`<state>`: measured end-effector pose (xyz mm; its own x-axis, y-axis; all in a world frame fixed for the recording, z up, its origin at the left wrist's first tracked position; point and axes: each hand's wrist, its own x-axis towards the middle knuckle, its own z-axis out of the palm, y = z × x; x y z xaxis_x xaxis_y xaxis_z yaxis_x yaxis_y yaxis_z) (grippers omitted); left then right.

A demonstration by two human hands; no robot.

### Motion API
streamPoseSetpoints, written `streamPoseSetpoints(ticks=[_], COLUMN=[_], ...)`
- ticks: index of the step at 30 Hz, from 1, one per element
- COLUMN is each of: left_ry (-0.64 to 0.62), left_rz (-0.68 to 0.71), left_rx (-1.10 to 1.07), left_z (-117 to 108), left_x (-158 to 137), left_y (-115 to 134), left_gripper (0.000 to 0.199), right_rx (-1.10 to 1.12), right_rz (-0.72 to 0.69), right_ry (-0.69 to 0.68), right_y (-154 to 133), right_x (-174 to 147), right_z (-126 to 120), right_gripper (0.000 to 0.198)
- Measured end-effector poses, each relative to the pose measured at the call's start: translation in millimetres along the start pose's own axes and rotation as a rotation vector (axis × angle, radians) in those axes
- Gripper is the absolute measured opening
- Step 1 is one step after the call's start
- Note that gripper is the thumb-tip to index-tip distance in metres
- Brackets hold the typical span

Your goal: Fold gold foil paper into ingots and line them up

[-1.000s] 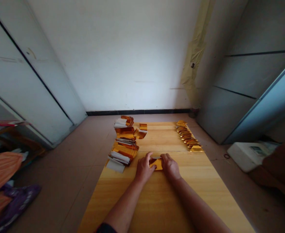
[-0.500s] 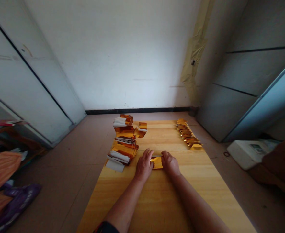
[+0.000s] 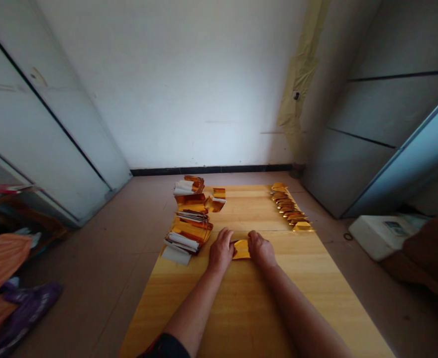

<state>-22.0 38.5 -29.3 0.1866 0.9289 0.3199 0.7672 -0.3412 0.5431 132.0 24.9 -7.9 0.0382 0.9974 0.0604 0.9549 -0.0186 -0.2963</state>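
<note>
Between my two hands, low over the wooden table [image 3: 249, 298], is a small sheet of gold foil paper [image 3: 242, 249]. My left hand [image 3: 221, 248] grips its left end, fingers bent around the edge. At the other end my right hand [image 3: 261, 250] has its fingers curled closed on the paper. Stacks of gold foil paper [image 3: 189, 228] with pale backs lie along the table's left side, nearest to my left hand. On the far right edge stands a row of folded gold paper pieces [image 3: 288, 206], overlapping one another.
A white wall [image 3: 204, 89] rises behind the table. Grey cabinets [image 3: 372, 99] stand to the right and pale cabinet doors [image 3: 54, 119] to the left. A white box [image 3: 376, 236] sits on the floor at right; orange cloth [image 3: 2, 263] and a purple bag [image 3: 28, 308] are at left.
The gold paper between my hands has shifted slightly in shape and its top edge looks more curved. My right fingers have curled in more tightly. The stacks and the row stay put.
</note>
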Motion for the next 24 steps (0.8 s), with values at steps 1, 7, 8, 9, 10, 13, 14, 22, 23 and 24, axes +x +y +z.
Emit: streamPoseSetpoints(ticks=[1, 7, 8, 9, 10, 13, 14, 22, 23, 24], left_ry=[0.005, 0.001, -0.004, -0.009, -0.013, -0.022, -0.027, -0.017, 0.0, 0.014], left_rz=[-0.004, -0.072, -0.081, -0.091, -0.101, -0.13, -0.14, -0.129, -0.106, -0.077], left_rx=[0.001, 0.009, 0.007, 0.005, 0.004, 0.004, 0.006, 0.044, 0.057, 0.073], left_z=[0, -3, -4, -4, -5, -6, -6, -1, 1, 2], left_x=[1, 6, 7, 7, 8, 10, 11, 10, 9, 7], left_y=[0, 5, 6, 7, 7, 9, 9, 7, 7, 6], left_gripper=[0.044, 0.038, 0.038, 0.038, 0.038, 0.038, 0.038, 0.039, 0.039, 0.038], right_rx=[-0.006, -0.027, -0.029, -0.032, -0.033, -0.034, -0.035, -0.104, -0.12, -0.136], right_rz=[0.004, 0.014, 0.016, 0.019, 0.021, 0.021, 0.02, -0.002, -0.006, -0.012], right_ry=[0.002, -0.005, -0.008, -0.01, -0.01, -0.011, -0.012, -0.015, -0.016, -0.013], right_y=[0, -2, -3, -3, -4, -5, -5, -4, -4, -5], right_x=[0, -1, -2, -2, -2, -2, -1, -1, -1, -1], right_z=[0, 0, -1, -2, -2, -3, -3, 2, 3, 4], right_gripper=[0.019, 0.018, 0.019, 0.018, 0.018, 0.014, 0.014, 0.014, 0.013, 0.013])
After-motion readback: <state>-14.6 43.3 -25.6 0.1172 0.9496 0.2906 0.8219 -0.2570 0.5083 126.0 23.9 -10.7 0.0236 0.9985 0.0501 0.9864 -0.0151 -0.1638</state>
